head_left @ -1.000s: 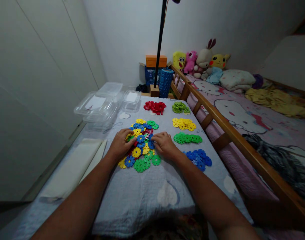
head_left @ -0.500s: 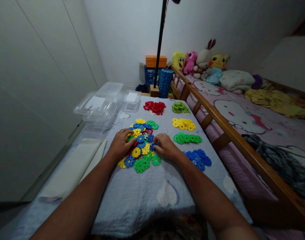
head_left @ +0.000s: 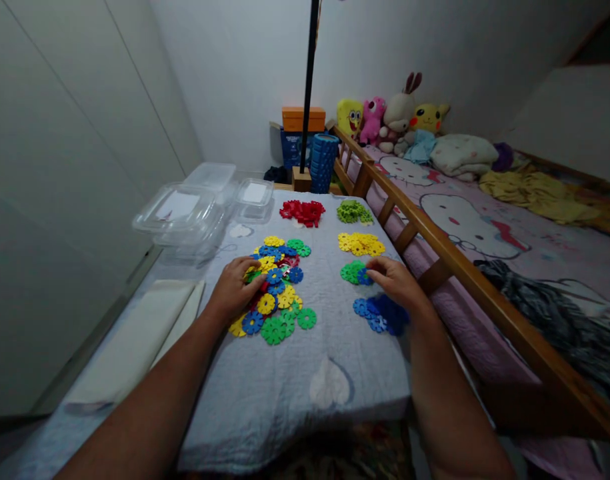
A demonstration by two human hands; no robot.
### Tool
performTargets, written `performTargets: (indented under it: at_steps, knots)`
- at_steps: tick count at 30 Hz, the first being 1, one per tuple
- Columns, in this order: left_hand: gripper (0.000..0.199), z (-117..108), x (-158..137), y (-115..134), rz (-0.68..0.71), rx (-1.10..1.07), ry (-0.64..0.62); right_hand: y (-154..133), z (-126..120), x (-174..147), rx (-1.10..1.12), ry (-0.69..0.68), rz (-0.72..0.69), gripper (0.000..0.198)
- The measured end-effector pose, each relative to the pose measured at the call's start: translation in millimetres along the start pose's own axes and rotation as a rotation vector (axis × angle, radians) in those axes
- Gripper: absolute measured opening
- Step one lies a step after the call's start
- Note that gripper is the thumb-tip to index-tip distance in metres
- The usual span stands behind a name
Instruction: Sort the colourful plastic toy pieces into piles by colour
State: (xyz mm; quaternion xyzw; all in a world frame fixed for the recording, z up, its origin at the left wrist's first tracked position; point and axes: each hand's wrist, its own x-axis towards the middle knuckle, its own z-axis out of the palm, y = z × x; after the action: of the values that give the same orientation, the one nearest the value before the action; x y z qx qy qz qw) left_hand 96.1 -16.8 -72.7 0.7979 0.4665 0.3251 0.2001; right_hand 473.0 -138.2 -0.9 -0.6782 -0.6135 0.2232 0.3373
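Observation:
A mixed heap of flower-shaped plastic discs [head_left: 286, 297] in blue, yellow, green and red lies mid-table. My left hand [head_left: 232, 285] rests at the heap's left edge, thumb and fingers apart, touching the pieces there. Between the thumb and fingertips of my right hand [head_left: 395, 283] is a blue disc [head_left: 365, 276], held over the green discs [head_left: 352, 271]. Partly behind that wrist is a group of blue discs [head_left: 377, 323]. Farther back are yellow discs [head_left: 361, 244], light green pieces [head_left: 353, 211] and red pieces [head_left: 303, 213].
Clear plastic boxes [head_left: 177, 212] are stacked at the table's back left, beside a smaller clear box [head_left: 255, 200]. A folded cream cloth [head_left: 135, 340] lies along the left side. A wooden bed rail [head_left: 449, 260] borders the right side.
My right hand has moved from the mixed heap to the right, carrying a blue disc over to the green group. My left hand stays at the heap. The view has shifted slightly.

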Motion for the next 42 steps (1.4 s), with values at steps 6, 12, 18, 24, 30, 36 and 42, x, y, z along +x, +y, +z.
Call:
performTargets:
  at_steps: [6, 12, 18, 24, 30, 36, 42]
  knots:
    - [0.043, 1.3, 0.7, -4.2, 0.009, 0.011, -0.005, 27.3, -18.0, -26.1, -0.036, 0.028, 0.108, 0.021]
    - [0.043, 0.1, 0.9, -3.0, 0.001, 0.023, -0.004, 12.5, -0.3, -36.0, -0.046, -0.035, 0.055, 0.017]
    - [0.042, 0.6, 0.7, -3.3, 0.010, 0.009, 0.000, -4.4, 10.8, -39.2, -0.189, -0.133, -0.016, 0.012]
    - [0.045, 1.4, 0.6, -4.4, 0.009, 0.016, -0.004, -5.8, 13.8, -45.0, -0.447, -0.191, 0.007, 0.015]
    - [0.042, 2.1, -0.1, -4.5, 0.007, 0.017, 0.005, -10.3, 15.6, -43.2, -0.509, -0.222, 0.015, 0.018]
    - [0.041, 2.5, 0.2, -5.0, 0.015, 0.013, 0.008, -36.2, 29.5, -23.6, -0.389, -0.242, -0.173, 0.015]
    - [0.042, 1.5, 0.1, -2.2, 0.013, 0.020, 0.012, -68.4, 74.1, -15.1, -0.326, -0.432, -0.306, 0.024]
